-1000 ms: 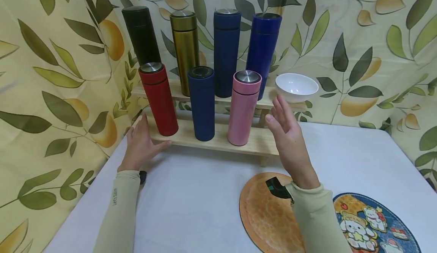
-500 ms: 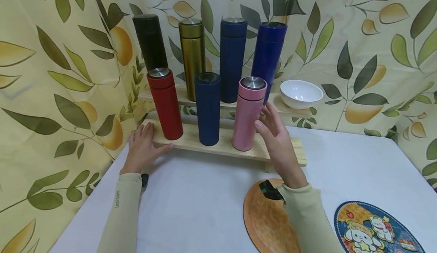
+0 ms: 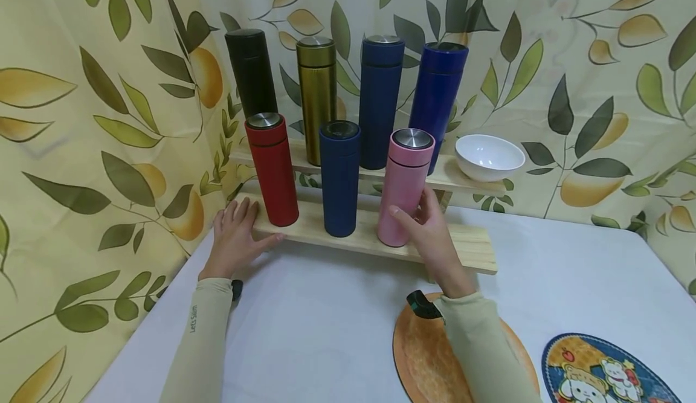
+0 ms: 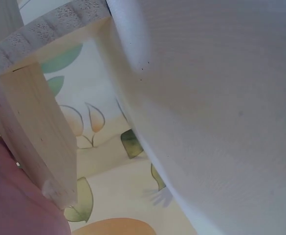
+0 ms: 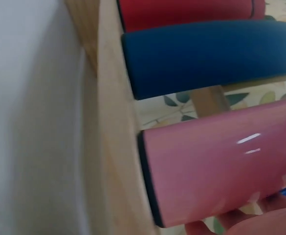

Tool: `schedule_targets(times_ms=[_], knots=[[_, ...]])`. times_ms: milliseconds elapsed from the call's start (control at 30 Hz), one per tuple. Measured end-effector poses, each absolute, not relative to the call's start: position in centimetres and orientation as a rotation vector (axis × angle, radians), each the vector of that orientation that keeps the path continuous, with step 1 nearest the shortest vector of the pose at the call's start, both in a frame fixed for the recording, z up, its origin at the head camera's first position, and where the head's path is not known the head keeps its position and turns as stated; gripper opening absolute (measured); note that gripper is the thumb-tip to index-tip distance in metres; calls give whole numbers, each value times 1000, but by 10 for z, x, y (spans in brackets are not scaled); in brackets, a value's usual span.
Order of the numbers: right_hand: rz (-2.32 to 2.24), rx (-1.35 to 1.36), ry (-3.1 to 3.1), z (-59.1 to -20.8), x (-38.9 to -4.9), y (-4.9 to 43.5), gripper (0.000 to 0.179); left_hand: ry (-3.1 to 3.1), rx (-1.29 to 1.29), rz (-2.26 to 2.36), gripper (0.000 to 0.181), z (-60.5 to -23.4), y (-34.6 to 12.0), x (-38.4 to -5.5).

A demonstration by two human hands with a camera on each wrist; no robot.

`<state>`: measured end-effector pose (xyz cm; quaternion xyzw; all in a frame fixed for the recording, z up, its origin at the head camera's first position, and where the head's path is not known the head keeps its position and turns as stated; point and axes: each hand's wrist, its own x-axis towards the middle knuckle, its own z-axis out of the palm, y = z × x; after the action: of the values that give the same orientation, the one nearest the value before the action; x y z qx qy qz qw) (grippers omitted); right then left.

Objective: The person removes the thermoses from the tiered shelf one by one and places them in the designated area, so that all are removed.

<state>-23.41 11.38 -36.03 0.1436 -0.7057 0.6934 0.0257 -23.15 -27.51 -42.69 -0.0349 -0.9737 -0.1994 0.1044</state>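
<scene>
A pink thermos bottle (image 3: 406,176) stands upright on the lower step of a wooden rack (image 3: 472,247). My right hand (image 3: 435,243) holds its lower part, thumb across the front and fingers round its right side. In the right wrist view, fingertips (image 5: 235,215) lie along the pink wall. My left hand (image 3: 231,240) rests on the rack's left end, fingers spread over the board and thumb stretched along the front edge. Beside that hand stands a red thermos bottle (image 3: 274,176). A navy thermos bottle (image 3: 340,182) is between the red and pink ones.
On the upper step stand a black bottle (image 3: 252,77), a gold bottle (image 3: 318,101), a matte navy bottle (image 3: 380,104), a glossy blue bottle (image 3: 439,98) and a white bowl (image 3: 489,158). A round orange-brown mat (image 3: 415,354) and a cartoon mat (image 3: 603,370) lie in front.
My right hand has moved left from beside the bowl to the pink bottle and closed round it. My left hand stays at the rack's left end. The head view has shifted slightly.
</scene>
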Motion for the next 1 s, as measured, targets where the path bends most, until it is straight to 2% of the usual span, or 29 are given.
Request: schedule_targets(times_ms=[600,1000], knots=[[2146,321,-2215,-382,-246,109,82,-2870,-120,-595,110,-425,-270,-231],[2129,363,-2218,-381,-248,111,74,-2882,-114,-587,109,-424,-273,-230]])
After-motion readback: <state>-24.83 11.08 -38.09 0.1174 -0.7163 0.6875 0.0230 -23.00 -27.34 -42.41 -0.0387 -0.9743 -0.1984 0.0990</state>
